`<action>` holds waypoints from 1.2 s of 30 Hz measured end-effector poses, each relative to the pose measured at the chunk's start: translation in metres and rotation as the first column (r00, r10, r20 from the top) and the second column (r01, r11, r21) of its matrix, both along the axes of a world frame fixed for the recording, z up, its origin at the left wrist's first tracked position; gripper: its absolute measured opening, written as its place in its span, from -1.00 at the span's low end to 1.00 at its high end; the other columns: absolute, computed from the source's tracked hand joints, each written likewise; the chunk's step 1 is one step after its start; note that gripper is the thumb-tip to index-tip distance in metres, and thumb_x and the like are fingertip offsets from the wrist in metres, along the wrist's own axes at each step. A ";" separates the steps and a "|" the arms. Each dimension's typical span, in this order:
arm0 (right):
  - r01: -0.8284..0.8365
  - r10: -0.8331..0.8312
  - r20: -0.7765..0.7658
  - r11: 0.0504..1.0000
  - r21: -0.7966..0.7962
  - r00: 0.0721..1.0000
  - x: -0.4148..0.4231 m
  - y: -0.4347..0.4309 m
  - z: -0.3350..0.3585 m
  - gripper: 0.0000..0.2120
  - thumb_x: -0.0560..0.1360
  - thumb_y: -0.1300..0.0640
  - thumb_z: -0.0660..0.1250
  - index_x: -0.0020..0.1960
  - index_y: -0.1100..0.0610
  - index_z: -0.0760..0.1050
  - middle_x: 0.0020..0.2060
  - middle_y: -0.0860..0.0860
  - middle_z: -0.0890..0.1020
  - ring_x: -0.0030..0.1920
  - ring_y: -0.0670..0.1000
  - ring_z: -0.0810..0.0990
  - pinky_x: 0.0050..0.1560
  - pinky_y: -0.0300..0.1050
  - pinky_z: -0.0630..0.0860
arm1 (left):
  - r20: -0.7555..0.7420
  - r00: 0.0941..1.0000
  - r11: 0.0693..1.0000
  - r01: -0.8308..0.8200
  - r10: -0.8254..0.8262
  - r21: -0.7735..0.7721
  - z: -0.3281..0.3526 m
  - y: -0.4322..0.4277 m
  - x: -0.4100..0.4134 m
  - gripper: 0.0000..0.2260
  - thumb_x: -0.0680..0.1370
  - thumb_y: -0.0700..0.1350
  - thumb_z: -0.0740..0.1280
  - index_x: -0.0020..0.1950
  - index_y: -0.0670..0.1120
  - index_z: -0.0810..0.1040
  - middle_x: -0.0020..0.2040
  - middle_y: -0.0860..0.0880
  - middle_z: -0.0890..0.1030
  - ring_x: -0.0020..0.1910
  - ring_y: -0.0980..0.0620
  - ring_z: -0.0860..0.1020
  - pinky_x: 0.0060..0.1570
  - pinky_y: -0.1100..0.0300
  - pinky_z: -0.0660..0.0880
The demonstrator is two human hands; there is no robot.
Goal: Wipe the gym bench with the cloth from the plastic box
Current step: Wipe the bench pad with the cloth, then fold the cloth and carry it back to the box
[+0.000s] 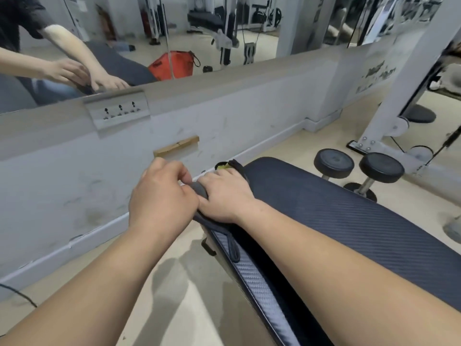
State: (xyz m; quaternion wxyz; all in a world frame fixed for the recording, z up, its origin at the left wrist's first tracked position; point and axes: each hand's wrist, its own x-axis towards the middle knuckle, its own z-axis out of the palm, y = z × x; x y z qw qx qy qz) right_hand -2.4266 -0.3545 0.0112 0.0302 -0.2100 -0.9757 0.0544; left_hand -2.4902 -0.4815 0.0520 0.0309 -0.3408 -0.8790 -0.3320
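The gym bench [349, 221] has a dark blue, carbon-patterned pad and runs from the lower right up to the middle. A dark grey cloth [201, 190] lies over its left edge, with a hemmed end [233, 248] hanging down the side. My left hand [159, 198] is closed, pinching the cloth's near edge beside the bench. My right hand [224, 196] lies flat on the cloth and presses it onto the pad. A small yellow-green patch [222, 166] shows beyond my right fingertips. The plastic box is out of view.
A grey wall with a socket panel [117, 111] and a mirror [224, 28] above it stands close on the left. Two black dumbbells [359, 168] rest on the floor beyond the bench. A white machine frame [389, 113] rises at the right. A black cable [17, 293] crosses the floor.
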 end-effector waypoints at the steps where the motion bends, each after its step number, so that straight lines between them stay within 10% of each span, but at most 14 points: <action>1: -0.028 0.028 -0.031 0.999 -0.016 0.999 0.008 -0.006 -0.001 -0.25 0.44 -0.30 -0.18 0.27 0.04 0.57 0.28 0.05 0.65 0.36 0.14 0.49 0.42 0.12 0.31 | 0.001 1.000 1.000 0.009 -0.009 0.007 0.003 -0.004 0.002 -0.80 0.38 -0.23 0.25 -0.15 0.06 0.52 -0.01 0.06 0.48 -0.01 -0.10 0.50 -0.05 0.06 0.44; 10: -0.253 0.259 -0.173 0.966 0.053 0.950 0.154 -0.082 0.002 -0.63 0.60 -0.15 0.23 0.21 0.09 0.55 0.20 -0.02 0.64 0.28 0.07 0.51 0.30 0.00 0.46 | 0.045 0.959 0.958 0.281 -0.279 -0.051 0.042 -0.027 0.065 -0.75 0.41 -0.24 0.24 -0.07 0.08 0.57 0.00 0.04 0.51 -0.03 -0.08 0.53 -0.03 0.10 0.48; 20: 0.372 -0.391 -0.099 0.913 -0.166 0.915 0.399 -0.100 0.030 -0.58 0.54 -0.28 0.09 0.11 0.00 0.49 0.04 -0.09 0.59 0.12 0.05 0.50 0.06 0.04 0.51 | 0.287 0.726 0.693 0.685 -0.625 -0.223 0.082 -0.047 0.233 -0.69 0.42 -0.18 0.20 0.04 0.12 0.61 -0.01 0.14 0.49 -0.01 0.01 0.55 0.04 0.06 0.55; 24: 0.683 -0.789 -0.122 0.589 -0.432 0.603 0.448 -0.095 0.048 -0.47 0.54 -0.38 0.05 0.05 0.01 0.55 0.00 -0.05 0.66 0.10 0.11 0.62 0.05 0.03 0.53 | 0.298 0.666 0.640 0.743 -0.683 -0.195 0.085 -0.051 0.278 -0.70 0.47 -0.18 0.21 0.08 0.12 0.59 -0.01 0.17 0.49 -0.12 0.12 0.57 -0.05 0.12 0.56; 28: 0.036 -0.975 0.170 -0.166 -0.985 0.141 0.450 -0.071 0.089 -0.54 0.62 -0.23 0.30 0.19 0.14 0.63 0.00 0.15 0.78 0.00 0.16 0.75 0.04 0.06 0.67 | 0.330 0.641 0.659 0.749 -0.693 -0.071 0.063 -0.045 0.305 -0.70 0.52 -0.17 0.26 0.14 0.18 0.54 0.07 0.18 0.52 -0.08 0.21 0.55 -0.08 0.32 0.42; 31: -0.236 -0.952 0.254 -0.290 -0.927 0.171 0.437 -0.051 0.097 -0.49 0.62 -0.24 0.27 0.25 0.17 0.64 0.07 0.20 0.77 0.00 0.19 0.76 -0.02 0.07 0.67 | 0.422 0.626 0.715 0.694 -0.656 0.084 0.051 -0.026 0.312 -0.74 0.56 -0.10 0.33 0.19 0.19 0.51 0.15 0.21 0.55 -0.02 0.26 0.57 -0.04 0.40 0.41; 36: -0.431 -0.895 0.209 -0.381 -0.818 0.394 0.404 0.000 0.089 -0.29 0.52 -0.36 0.35 0.42 0.17 0.57 0.35 0.27 0.61 0.39 0.30 0.55 0.53 0.31 0.30 | 0.755 0.391 0.823 0.456 -0.527 0.338 0.052 0.028 0.301 -0.79 0.55 0.13 0.38 0.15 0.14 0.61 0.01 0.17 0.74 -0.07 0.27 0.69 0.04 0.16 0.56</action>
